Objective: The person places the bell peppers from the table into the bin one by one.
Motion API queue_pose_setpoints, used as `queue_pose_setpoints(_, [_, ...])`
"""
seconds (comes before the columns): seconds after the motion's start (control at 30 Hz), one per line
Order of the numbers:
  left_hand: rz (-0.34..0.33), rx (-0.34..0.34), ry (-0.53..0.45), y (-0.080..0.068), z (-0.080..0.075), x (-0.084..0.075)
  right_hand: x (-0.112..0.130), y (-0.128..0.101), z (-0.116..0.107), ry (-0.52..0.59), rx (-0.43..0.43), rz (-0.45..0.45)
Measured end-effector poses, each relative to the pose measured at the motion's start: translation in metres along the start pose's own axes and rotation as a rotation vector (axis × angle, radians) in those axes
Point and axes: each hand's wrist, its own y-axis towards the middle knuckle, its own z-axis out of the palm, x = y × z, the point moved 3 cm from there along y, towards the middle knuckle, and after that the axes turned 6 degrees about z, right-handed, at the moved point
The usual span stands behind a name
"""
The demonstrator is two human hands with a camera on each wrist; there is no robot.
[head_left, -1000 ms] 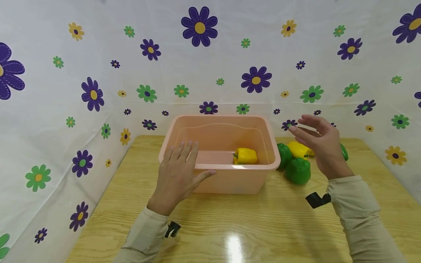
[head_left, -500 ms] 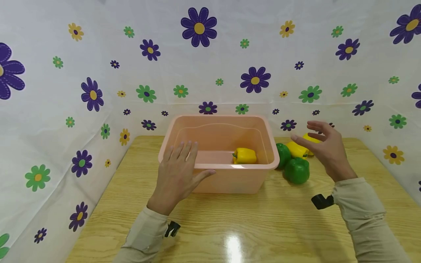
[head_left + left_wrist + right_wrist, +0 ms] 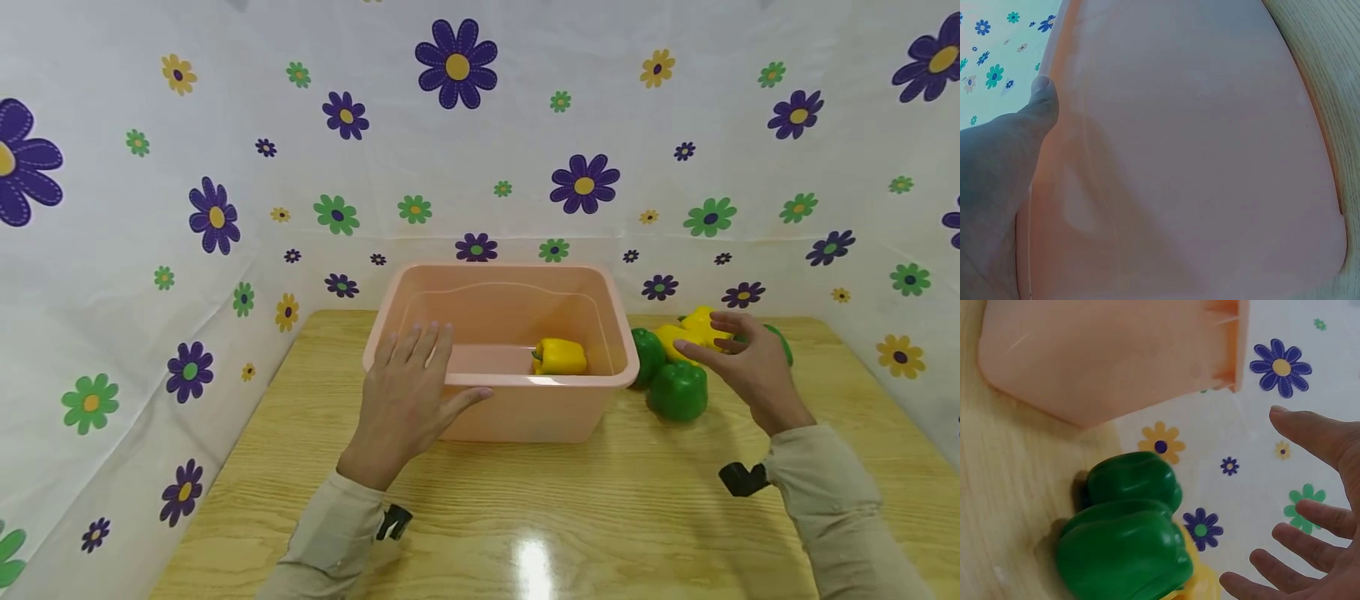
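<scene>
Resting flat against the near rim of a smooth pink plastic tub (image 3: 420,292) at centre frame, the left hand (image 3: 405,400) keeps its fingers straight and grips nothing; inside the tub lies one glossy yellow pepper (image 3: 558,356), low at its right end. On the grained, shiny wooden table (image 3: 525,517), right of centre, the right hand (image 3: 750,367) hovers with fingers spread and slack, empty, above a cluster of lobed peppers: a green pepper (image 3: 677,390) nearest, two yellow peppers (image 3: 693,332) just under the fingertips. Flower-print sheeting (image 3: 225,167) fills the upper frame behind
</scene>
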Motion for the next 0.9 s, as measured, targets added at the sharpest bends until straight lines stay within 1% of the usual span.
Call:
queue_pose_setpoints(0.1, [-0.001,0.0,0.0,0.0,0.0,0.0,-0.01,0.0,0.003,-0.002,0.014,0.011])
queue_pose_setpoints(0.37, [0.003,-0.005,0.005,0.0,0.001,0.0,-0.03,-0.002,0.011,0.028,0.051,0.076])
queue_pose_setpoints(0.57, [0.011,-0.027,0.011,0.001,0.0,0.0,-0.038,-0.001,0.016,0.025,0.074,0.097])
queue_pose_setpoints(0.7, [0.009,-0.02,0.01,0.001,0.0,0.0,-0.044,0.0,0.02,0.023,0.088,0.128])
queue_pose_setpoints(0.9, [0.006,-0.016,0.003,0.001,0.0,0.0,-0.05,-0.001,0.024,0.019,0.094,0.144])
